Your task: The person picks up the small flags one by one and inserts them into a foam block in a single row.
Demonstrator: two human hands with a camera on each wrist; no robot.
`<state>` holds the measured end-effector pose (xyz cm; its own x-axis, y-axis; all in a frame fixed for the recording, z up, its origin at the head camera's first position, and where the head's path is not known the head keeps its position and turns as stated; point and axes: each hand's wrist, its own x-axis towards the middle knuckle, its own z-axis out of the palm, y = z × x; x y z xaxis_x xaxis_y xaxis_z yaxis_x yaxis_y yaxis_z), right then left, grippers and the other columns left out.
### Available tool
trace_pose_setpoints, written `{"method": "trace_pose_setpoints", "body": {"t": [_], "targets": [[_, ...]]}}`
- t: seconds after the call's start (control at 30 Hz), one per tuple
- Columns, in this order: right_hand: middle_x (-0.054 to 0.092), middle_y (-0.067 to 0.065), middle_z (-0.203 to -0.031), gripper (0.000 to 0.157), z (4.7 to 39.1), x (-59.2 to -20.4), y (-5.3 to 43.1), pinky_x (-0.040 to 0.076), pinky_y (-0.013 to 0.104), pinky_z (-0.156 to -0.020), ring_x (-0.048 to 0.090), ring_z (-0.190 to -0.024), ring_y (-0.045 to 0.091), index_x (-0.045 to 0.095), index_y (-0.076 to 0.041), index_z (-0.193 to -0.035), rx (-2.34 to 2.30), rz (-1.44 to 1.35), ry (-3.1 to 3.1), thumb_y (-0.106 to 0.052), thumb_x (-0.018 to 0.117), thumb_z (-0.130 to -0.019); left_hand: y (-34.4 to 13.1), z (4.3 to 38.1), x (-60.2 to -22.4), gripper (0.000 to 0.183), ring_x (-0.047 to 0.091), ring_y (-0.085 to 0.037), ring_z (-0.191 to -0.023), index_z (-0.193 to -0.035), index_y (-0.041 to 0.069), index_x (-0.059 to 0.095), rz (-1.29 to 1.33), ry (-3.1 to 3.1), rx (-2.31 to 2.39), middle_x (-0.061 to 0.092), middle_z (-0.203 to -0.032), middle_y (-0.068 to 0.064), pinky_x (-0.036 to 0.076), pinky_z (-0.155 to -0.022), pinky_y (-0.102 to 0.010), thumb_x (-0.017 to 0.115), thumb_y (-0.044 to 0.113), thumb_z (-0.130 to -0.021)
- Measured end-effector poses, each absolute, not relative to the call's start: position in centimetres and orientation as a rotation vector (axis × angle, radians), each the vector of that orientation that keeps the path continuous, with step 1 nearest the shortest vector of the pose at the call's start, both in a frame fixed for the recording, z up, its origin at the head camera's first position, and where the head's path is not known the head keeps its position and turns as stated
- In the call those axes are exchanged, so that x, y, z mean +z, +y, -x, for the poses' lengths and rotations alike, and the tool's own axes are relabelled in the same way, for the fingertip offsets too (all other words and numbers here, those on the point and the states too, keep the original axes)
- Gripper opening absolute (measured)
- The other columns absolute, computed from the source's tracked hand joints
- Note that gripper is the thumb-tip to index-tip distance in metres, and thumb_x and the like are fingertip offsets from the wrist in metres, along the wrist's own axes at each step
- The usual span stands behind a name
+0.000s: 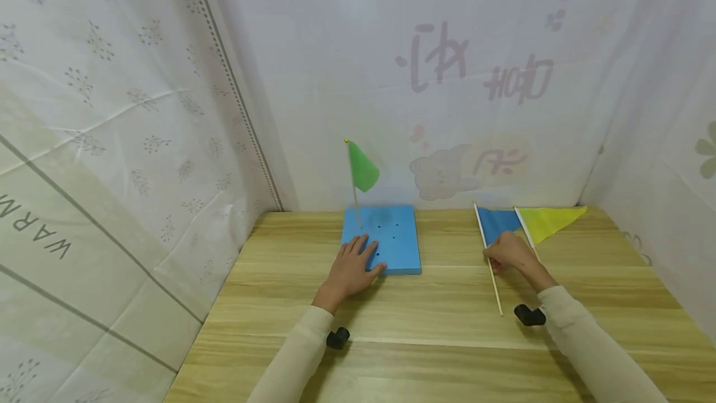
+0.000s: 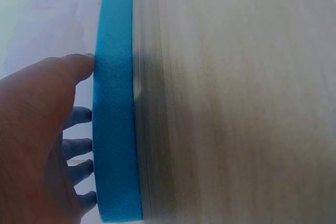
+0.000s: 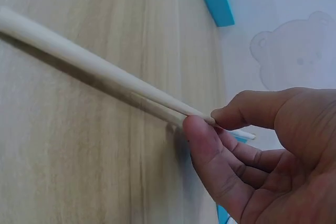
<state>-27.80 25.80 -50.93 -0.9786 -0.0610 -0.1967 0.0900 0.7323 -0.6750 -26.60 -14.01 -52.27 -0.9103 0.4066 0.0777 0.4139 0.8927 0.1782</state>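
My left hand (image 1: 350, 267) rests with spread fingers on the near left part of a blue foam block (image 1: 399, 254) with several small holes in its top. In the left wrist view the fingertips press the block's top face. A green flag (image 1: 362, 168) stands upright in the block's far left part. At the right, my right hand (image 1: 510, 254) pinches the wooden stick of a blue flag (image 1: 495, 224) between thumb and fingers. That stick (image 3: 105, 66) slants close over the table in the right wrist view. Just right of it lies a yellow flag (image 1: 550, 221), its stick partly hidden by my hand.
The wooden table (image 1: 425, 359) ends at a pale printed curtain (image 1: 335, 79) behind the block and flags. More curtain (image 1: 140, 173) hangs along the left side and another stretch (image 1: 671, 142) along the right. A black wrist piece sits below each hand.
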Motion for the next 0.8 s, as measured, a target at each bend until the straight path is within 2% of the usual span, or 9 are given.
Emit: {"method": "trace_pose_setpoints", "body": {"t": [0.23, 0.4, 0.67, 0.8], "targets": [[0.069, 0.008, -0.06, 0.024, 28.0, -50.5, 25.7, 0.059, 0.033, -0.054, 0.068, -0.053, 0.019, 0.072, 0.008, -0.08, -1.201, -0.039, 2.735, -0.011, 0.059, -0.087, -13.9, 26.5, -52.2, 0.068, 0.022, -0.031, -0.151, -0.154, 0.023, 0.034, 0.647, -3.017, -0.293, 0.026, -0.162, -0.009, 0.022, -0.121, -0.056, 0.045, 0.059, -0.098], [0.068, 0.01, -0.061, 0.023, 28.2, -50.2, 25.7, 0.06, 0.035, -0.054, 0.068, -0.054, 0.017, 0.07, 0.014, -0.086, -1.317, 0.0, 2.76, -0.006, 0.059, -0.085, -13.9, 26.6, -52.3, 0.068, 0.022, -0.031, -0.151, -0.154, 0.023, 0.035, 0.645, -3.011, -0.287, 0.026, -0.162, -0.009, 0.022, -0.121, -0.056, 0.044, 0.06, -0.098], [0.072, 0.011, -0.069, 0.022, 28.2, -49.2, 25.7, 0.061, 0.04, -0.06, 0.071, -0.06, 0.02, 0.07, 0.007, -0.09, -1.264, 0.009, 2.838, -0.014, 0.063, -0.09, -14.0, 26.8, -52.5, 0.068, 0.021, -0.03, -0.151, -0.155, 0.024, 0.034, 0.643, -3.021, -0.275, 0.025, -0.162, -0.008, 0.021, -0.121, -0.055, 0.043, 0.061, -0.098], [0.073, 0.018, -0.077, 0.022, 28.1, -48.6, 25.6, 0.062, 0.04, -0.062, 0.071, -0.061, 0.017, 0.067, 0.006, -0.093, -1.292, 0.006, 2.844, -0.015, 0.062, -0.091, -14.0, 26.8, -52.5, 0.068, 0.021, -0.031, -0.151, -0.154, 0.024, 0.034, 0.647, -3.021, -0.278, 0.025, -0.162, -0.008, 0.021, -0.121, -0.056, 0.043, 0.061, -0.098]]}}
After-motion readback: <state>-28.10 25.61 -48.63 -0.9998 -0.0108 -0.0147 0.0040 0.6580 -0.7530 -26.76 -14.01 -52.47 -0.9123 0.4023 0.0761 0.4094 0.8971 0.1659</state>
